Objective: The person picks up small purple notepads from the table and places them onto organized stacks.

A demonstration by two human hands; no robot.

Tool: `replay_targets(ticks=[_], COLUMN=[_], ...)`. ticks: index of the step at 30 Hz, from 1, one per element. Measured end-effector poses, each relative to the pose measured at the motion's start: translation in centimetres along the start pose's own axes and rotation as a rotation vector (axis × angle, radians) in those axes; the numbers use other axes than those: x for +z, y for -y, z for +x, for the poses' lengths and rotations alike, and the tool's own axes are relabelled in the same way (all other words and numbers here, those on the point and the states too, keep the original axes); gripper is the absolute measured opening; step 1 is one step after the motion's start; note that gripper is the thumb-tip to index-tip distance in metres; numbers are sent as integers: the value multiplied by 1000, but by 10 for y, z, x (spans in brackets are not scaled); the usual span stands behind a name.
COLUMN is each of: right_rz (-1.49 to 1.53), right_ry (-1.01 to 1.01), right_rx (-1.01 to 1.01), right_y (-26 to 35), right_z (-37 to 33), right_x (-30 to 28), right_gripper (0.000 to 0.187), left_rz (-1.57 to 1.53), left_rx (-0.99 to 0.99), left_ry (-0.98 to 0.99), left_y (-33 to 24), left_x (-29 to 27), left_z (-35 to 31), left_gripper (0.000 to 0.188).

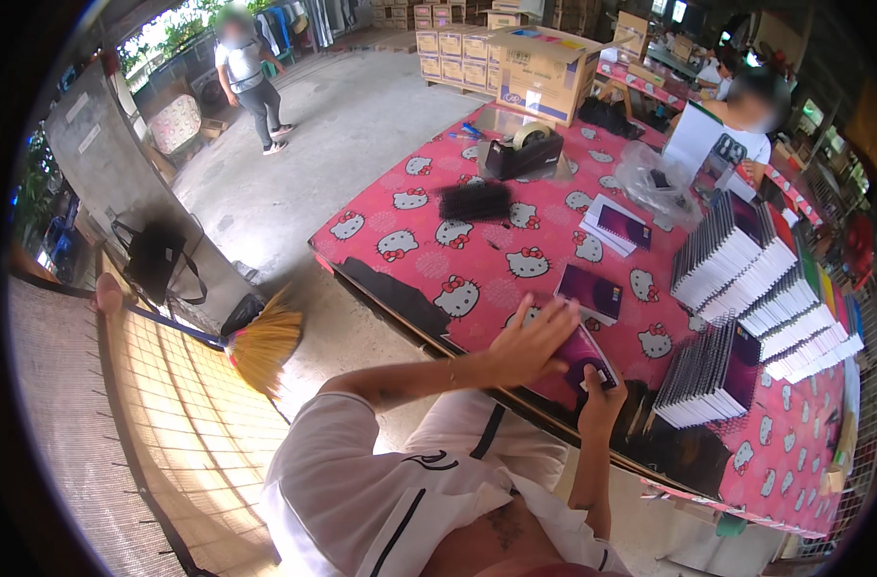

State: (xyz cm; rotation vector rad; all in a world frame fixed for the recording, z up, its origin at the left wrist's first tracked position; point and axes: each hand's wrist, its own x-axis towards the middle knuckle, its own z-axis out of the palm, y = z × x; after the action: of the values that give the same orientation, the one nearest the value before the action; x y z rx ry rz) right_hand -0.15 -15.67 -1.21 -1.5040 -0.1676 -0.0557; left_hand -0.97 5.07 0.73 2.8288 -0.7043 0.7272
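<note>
My left hand (pixel 533 338) lies flat, fingers spread, on top of a purple spiral notebook (pixel 585 354) near the front edge of a table with a pink cat-print cloth (pixel 477 279). My right hand (pixel 600 396) grips the notebook's near right edge, thumb on the cover. Another purple notebook (pixel 592 290) lies just beyond it. A short stack of notebooks (pixel 710 377) stands to the right of my hands.
Tall leaning stacks of notebooks (pixel 756 269) fill the table's right side. A black tape dispenser (pixel 525 152), a black comb-binding strip (pixel 475 200), a plastic bag (pixel 656 179) and cardboard boxes (pixel 544 67) sit farther back. A person sits across the table; another stands far left. A broom (pixel 261 344) leans at left.
</note>
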Motion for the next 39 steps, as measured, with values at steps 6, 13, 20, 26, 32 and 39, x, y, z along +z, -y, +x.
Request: replay_targets(ticks=[6,13,20,26,32,39], right_rz=[82,98,158,132,214,-31], right_ry=[-24,9,-15,-43,-15,116], right_rx=[12,25,16,20,60,52], right_y=[3,4,7,23,11,-1], right_z=[0,-8,-9,-15,-9,1], right_x=[1,1,-6,-1,-6,-18], right_gripper=[27,24,19,21,17,20], left_rz=[-29,-6,-118,-277,-114,-85], left_rx=[-65,-14,-2,64,64,227], left_ry=[-44,-86,-97,-12,46,467], left_y=[-2,-11,-23,-46,-33,-8], left_x=[-14,-12,-12,-16,-16,-49], left_z=[36,39,32,0,26,70], left_gripper=[85,88,89,89,88,65])
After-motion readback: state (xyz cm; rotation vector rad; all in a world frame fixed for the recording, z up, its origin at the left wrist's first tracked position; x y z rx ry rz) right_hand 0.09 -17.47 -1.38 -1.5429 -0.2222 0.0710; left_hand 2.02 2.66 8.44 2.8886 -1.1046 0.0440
